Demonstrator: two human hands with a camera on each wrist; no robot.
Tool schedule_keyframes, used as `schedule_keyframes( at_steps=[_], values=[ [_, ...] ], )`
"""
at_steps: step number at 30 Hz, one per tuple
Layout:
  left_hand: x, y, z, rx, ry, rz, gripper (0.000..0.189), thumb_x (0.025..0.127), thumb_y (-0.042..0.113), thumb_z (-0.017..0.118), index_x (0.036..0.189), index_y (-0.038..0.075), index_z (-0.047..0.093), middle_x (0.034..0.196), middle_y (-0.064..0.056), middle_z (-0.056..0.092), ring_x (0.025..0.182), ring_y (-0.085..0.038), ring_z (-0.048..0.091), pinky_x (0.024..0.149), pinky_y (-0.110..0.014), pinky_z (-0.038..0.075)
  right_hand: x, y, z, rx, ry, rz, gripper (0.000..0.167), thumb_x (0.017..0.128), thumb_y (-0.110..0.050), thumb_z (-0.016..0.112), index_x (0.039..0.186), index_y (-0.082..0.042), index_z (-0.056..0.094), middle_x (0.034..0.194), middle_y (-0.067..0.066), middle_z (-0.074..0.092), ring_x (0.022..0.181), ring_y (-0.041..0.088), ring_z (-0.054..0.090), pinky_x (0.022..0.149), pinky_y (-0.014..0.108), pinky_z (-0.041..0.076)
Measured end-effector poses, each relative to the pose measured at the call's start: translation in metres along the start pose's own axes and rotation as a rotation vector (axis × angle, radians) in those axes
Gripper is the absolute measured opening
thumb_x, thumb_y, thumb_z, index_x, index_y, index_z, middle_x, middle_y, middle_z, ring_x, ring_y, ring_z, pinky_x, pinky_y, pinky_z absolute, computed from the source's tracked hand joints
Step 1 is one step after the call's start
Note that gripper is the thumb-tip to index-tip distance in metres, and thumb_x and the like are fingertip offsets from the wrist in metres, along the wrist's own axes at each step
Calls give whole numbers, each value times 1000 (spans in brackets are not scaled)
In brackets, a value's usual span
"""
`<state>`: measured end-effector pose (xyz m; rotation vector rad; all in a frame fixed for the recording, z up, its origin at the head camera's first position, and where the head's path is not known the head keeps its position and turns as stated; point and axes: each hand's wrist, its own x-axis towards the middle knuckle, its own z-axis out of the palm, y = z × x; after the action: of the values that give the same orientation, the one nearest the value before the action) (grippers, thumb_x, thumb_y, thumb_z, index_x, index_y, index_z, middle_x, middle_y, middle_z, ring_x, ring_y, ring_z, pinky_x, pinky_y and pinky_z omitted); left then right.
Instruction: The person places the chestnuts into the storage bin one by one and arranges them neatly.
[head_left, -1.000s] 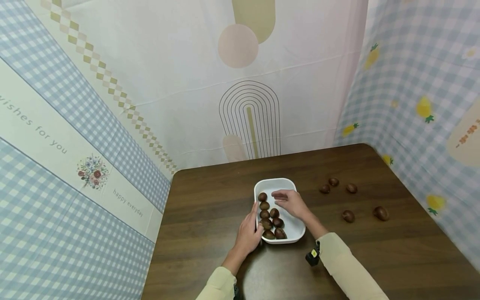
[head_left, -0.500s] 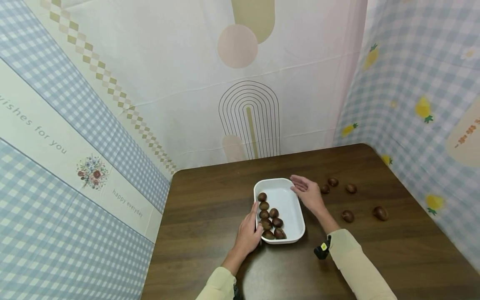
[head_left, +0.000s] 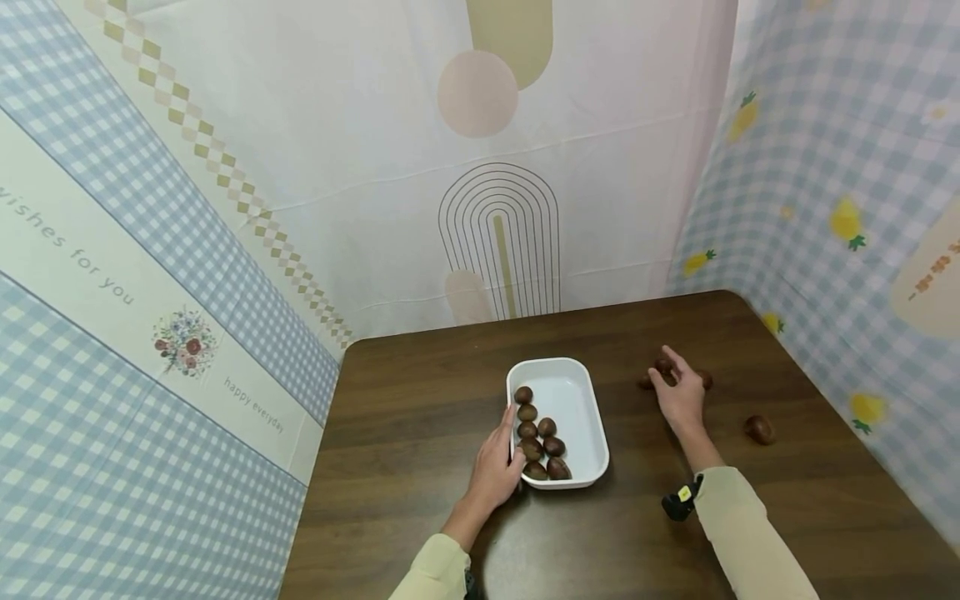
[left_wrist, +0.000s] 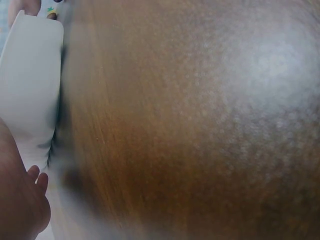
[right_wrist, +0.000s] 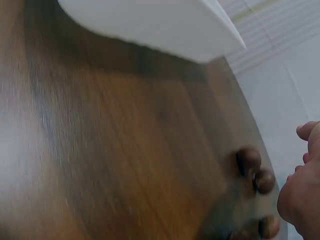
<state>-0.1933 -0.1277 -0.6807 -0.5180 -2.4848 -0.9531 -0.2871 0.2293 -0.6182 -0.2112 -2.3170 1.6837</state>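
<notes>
A white rectangular dish (head_left: pixel 577 392) stands on the table, with several brown chestnuts (head_left: pixel 527 430) along its left side. My left hand (head_left: pixel 495 467) holds the dish's left wall, thumb over the rim and fingers along the outside. In the left wrist view, the dish's outer wall (left_wrist: pixel 32 70) shows beside that hand (left_wrist: pixel 20 195). Over the loose chestnuts at the right hovers my right hand (head_left: pixel 681 398), thumb and index finger spread apart. One chestnut (head_left: pixel 663 366) shows between them from above; contact cannot be made out. The right wrist view has two chestnuts (right_wrist: pixel 249 160) beside the hand (right_wrist: pixel 305 190).
Another loose chestnut (head_left: pixel 761 429) lies right of my right wrist, and one (head_left: pixel 706 380) peeks out beside the hand. The dark wooden table (head_left: pixel 420 400) meets printed cloth hangings (head_left: pixel 360 208) at the back and sides.
My right hand has moved from over the dish, past its right rim, to the loose chestnuts. It now covers one of them. The left hand and the dish have stayed put.
</notes>
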Motion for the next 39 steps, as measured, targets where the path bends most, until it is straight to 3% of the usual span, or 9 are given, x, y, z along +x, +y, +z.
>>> schedule_keyframes(
  at_steps=[7,14,15,18,21,30,39],
  values=[
    [6,22,-16,9,-66,-66,77,90,12,58,164,4,38,163,-13,48,134,-36,60,101,-57,51,-5,19,-34,-126,66,40,59,105,-13,63,162,-13,47,163,19,45,150,45,39,118,63,33],
    [4,12,-7,9,-29,-9,78,91,14,55,167,8,34,162,-11,49,133,-34,61,100,-54,52,-27,36,-68,-189,188,46,57,105,-14,63,160,-9,49,166,17,41,154,41,34,124,58,24],
    [5,18,-12,1,-34,-17,79,90,12,56,166,7,36,161,-11,51,131,-34,62,97,-55,53,-31,38,-72,-195,208,45,56,105,-13,64,159,-8,50,165,17,42,154,41,35,125,58,23],
    [3,9,-6,16,-17,7,78,91,14,54,167,9,34,161,-10,51,131,-30,63,96,-49,54,-41,45,-84,-225,253,54,55,104,-12,65,157,-7,52,163,19,45,152,43,36,125,58,22],
    [4,12,-9,8,-20,-6,79,91,13,54,167,8,34,160,-11,52,131,-32,63,97,-52,54,-49,52,-94,-257,281,58,54,102,-10,67,154,-5,56,159,23,49,147,48,41,125,59,20],
    [8,29,-21,5,-85,-74,78,91,9,56,165,2,35,159,-17,51,134,-36,60,102,-56,51,-64,64,-111,-295,283,125,51,102,-11,66,150,0,57,152,31,52,132,55,51,126,57,14],
    [8,31,-23,-7,-120,-113,78,92,9,55,167,4,32,163,-15,47,140,-33,56,108,-55,48,-73,79,-117,-331,267,127,49,101,-8,68,148,3,58,149,34,53,123,56,58,125,58,15]
  ],
)
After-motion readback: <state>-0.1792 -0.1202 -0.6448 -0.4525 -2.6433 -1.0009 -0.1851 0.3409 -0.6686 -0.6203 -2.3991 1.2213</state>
